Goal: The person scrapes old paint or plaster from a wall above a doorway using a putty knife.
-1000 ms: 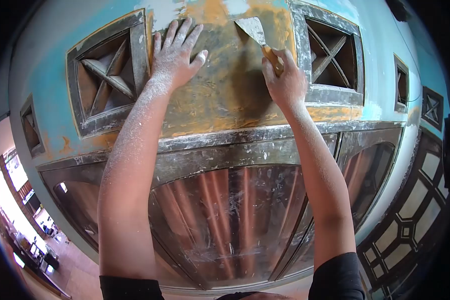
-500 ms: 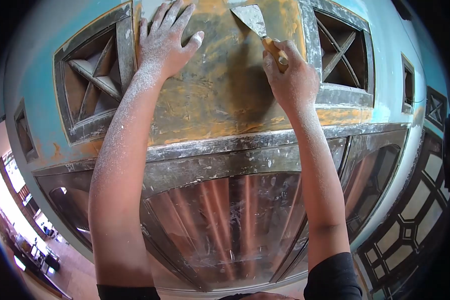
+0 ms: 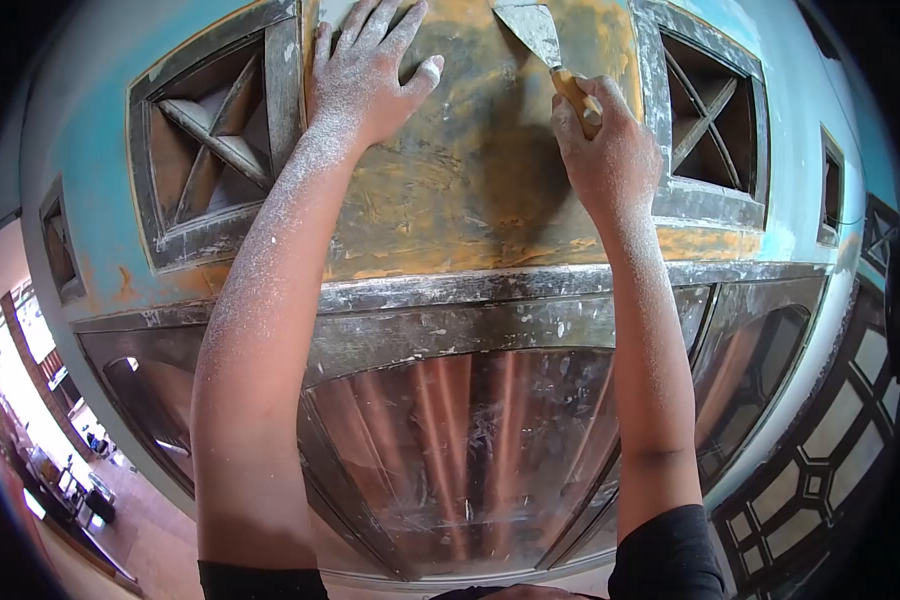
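Observation:
Dusted with white powder, my left hand (image 3: 370,75) lies flat with spread fingers on the upper left of the wall panel (image 3: 430,190), which is patchy orange and grey-brown. My right hand (image 3: 613,140) is closed around the wooden handle of a putty knife (image 3: 535,35). Its wide metal blade points up and to the left at the panel's upper part, and a dark shadow falls beneath it. Whether the blade edge touches the surface is hard to tell.
Wooden vent frames with crossed bars flank the panel, one at left (image 3: 210,140) and one at right (image 3: 710,115). Below runs a worn wooden beam (image 3: 470,290) over an arched glass pane (image 3: 460,450). A bright opening with a motorbike (image 3: 85,490) shows at lower left.
The whole view has shifted, so the wall and both hands appear farther right. Against the panel, both hands and the putty knife look nearly unmoved.

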Available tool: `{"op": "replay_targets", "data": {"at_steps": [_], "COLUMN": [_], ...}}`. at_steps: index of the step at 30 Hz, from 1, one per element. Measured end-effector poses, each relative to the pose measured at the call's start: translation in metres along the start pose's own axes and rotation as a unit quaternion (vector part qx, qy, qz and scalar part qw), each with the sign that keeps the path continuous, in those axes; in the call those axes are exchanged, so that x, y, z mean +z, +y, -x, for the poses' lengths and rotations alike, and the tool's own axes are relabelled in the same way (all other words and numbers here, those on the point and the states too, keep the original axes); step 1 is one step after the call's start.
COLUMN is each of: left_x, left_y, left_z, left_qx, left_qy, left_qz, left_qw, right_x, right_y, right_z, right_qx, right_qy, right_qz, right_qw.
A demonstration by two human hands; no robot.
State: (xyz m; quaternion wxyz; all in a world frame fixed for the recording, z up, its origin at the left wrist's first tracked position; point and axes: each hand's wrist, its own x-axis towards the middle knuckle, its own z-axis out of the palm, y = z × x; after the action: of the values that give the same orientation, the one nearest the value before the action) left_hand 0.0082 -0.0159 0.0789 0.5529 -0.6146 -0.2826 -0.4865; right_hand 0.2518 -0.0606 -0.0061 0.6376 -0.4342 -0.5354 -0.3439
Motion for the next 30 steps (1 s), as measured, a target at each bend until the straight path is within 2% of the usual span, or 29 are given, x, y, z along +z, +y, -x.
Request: {"op": "replay_targets", "data": {"at_steps": [9, 12, 14, 17, 21, 23, 30], "left_x": [-0.003, -0.005, 0.002, 0.020, 0.009, 0.004, -0.011], "left_y": [0.000, 0.006, 0.003, -0.005, 0.012, 0.019, 0.050], "left_z": [0.002, 0.009, 0.016, 0.040, 0.066, 0.079, 0.139], "left_qx": [-0.012, -0.011, -0.014, -0.031, -0.057, -0.070, -0.098], "left_qy": [0.016, 0.036, 0.046, 0.032, 0.011, -0.008, -0.041], "left_qz": [0.019, 0.006, -0.013, -0.040, -0.050, -0.047, -0.006], "left_qw": [1.000, 0.999, 0.999, 0.998, 0.997, 0.996, 0.994], "right_x": [-0.003, 0.007, 0.014, 0.017, 0.015, 0.015, 0.004], "right_y": [0.000, 0.009, 0.021, 0.021, 0.024, 0.027, 0.027], "right_z": [0.004, 0.025, 0.034, 0.040, 0.048, 0.058, 0.098], "right_qx": [0.026, 0.062, 0.037, 0.013, 0.005, -0.025, 0.014], "right_qy": [-0.025, -0.033, -0.013, 0.007, -0.006, 0.017, -0.051], "right_qz": [0.003, -0.025, -0.023, -0.037, -0.012, -0.009, -0.008], "right_qw": [0.999, 0.997, 0.999, 0.999, 1.000, 0.999, 0.999]}}
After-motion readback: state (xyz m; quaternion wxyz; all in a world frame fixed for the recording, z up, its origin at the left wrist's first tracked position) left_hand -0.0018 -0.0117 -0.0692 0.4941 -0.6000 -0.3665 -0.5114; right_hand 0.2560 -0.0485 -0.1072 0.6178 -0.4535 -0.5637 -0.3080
